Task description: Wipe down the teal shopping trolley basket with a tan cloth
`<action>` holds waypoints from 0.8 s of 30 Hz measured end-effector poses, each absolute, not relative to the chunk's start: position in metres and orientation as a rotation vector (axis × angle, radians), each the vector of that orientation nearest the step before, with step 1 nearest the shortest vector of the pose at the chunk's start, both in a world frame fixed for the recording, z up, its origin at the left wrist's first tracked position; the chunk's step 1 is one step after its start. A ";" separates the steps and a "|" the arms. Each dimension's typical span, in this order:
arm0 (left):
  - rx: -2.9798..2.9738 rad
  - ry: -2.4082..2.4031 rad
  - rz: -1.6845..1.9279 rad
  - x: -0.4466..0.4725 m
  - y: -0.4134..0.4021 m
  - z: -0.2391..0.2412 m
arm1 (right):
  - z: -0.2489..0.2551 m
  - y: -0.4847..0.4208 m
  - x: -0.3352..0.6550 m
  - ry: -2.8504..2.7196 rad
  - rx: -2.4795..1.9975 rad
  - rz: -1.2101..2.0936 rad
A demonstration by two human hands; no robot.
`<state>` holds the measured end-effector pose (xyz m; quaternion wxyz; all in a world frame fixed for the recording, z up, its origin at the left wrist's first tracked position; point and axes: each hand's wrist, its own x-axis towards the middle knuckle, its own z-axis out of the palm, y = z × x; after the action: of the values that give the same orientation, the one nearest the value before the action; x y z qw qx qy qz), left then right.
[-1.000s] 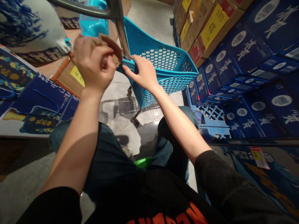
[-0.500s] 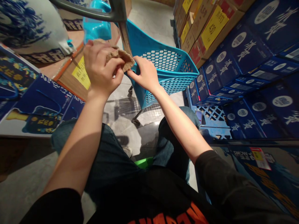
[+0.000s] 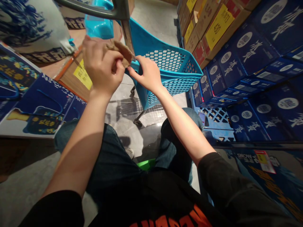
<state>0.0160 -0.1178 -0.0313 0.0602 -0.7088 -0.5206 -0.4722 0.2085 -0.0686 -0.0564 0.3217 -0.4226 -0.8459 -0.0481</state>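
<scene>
A crumpled brown cloth [image 3: 123,53] is bunched in my left hand [image 3: 100,67], whose fingers are closed around it beside the cart's post. My right hand [image 3: 148,74] grips the near blue edge of a shopping cart [image 3: 165,75], thumb on the near side and fingers over the top. The cloth lies close to my right fingertips; whether they touch is unclear. A grey handle [image 3: 94,12] of the cart crosses above my left hand.
Stacked blue boxes [image 3: 251,50] and brown cartons [image 3: 213,31] line the right, on a blue plastic pallet [image 3: 217,116]. A turquoise plastic container [image 3: 100,26] and a white-and-blue patterned jar [image 3: 30,28] stand left. Gift bags [image 3: 40,107] are at lower left; a green edge [image 3: 146,164] shows between my legs.
My left hand and the cloth have shifted slightly left, and the cloth's fold has changed shape. The right hand stays on the cart's edge.
</scene>
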 end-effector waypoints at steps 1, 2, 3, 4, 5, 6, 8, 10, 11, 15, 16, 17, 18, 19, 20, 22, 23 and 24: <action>-2.210 -1.562 -1.359 0.018 -0.120 -0.030 | -0.056 -0.069 0.209 -2.223 -1.108 -0.127; -2.243 -1.550 -1.337 0.018 -0.120 -0.030 | -0.056 -0.069 0.210 -2.230 -1.104 -0.128; -2.230 -1.545 -1.372 0.016 -0.118 -0.031 | -0.055 -0.069 0.211 -2.242 -1.098 -0.128; -2.181 -1.551 -1.453 0.011 -0.113 -0.032 | -0.054 -0.069 0.212 -2.258 -1.092 -0.129; -2.105 -1.563 -1.559 0.006 -0.108 -0.034 | -0.054 -0.069 0.212 -2.271 -1.090 -0.130; -2.014 -1.582 -1.669 0.001 -0.103 -0.036 | -0.054 -0.069 0.213 -2.278 -1.093 -0.135; -1.885 -1.620 -1.813 -0.007 -0.096 -0.040 | -0.055 -0.068 0.212 -2.284 -1.090 -0.143; -1.848 -1.641 -1.805 -0.006 -0.097 -0.041 | -0.057 -0.066 0.211 -2.268 -1.071 -0.142; -1.867 -1.641 -1.743 -0.002 -0.101 -0.040 | -0.058 -0.065 0.211 -2.255 -1.059 -0.136; -2.162 -1.584 -1.370 0.026 -0.123 -0.032 | -0.059 -0.064 0.212 -2.242 -1.061 -0.095; -2.228 -1.583 -1.333 0.030 -0.126 -0.030 | -0.059 -0.065 0.212 -2.253 -1.071 -0.092; -2.264 -1.593 -1.326 0.031 -0.127 -0.028 | -0.058 -0.065 0.213 -2.265 -1.078 -0.094; -2.261 -1.616 -1.343 0.030 -0.125 -0.027 | -0.057 -0.066 0.213 -2.273 -1.083 -0.099; -2.222 -1.649 -1.378 0.026 -0.120 -0.027 | -0.055 -0.067 0.213 -2.275 -1.087 -0.105; -2.159 -1.686 -1.419 0.019 -0.114 -0.028 | -0.054 -0.067 0.213 -2.274 -1.088 -0.111; -1.988 -1.745 -1.533 0.003 -0.100 -0.031 | -0.053 -0.069 0.212 -2.269 -1.090 -0.120; -1.910 -1.741 -1.607 -0.004 -0.094 -0.033 | -0.052 -0.069 0.211 -2.267 -1.092 -0.123; -1.832 -1.721 -1.680 -0.008 -0.090 -0.034 | -0.052 -0.070 0.210 -2.265 -1.094 -0.124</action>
<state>-0.0084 -0.0896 -0.0339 0.0593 -0.6048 -0.5682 -0.5548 0.2101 -0.0699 -0.0517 0.3065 -0.4136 -0.8560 -0.0469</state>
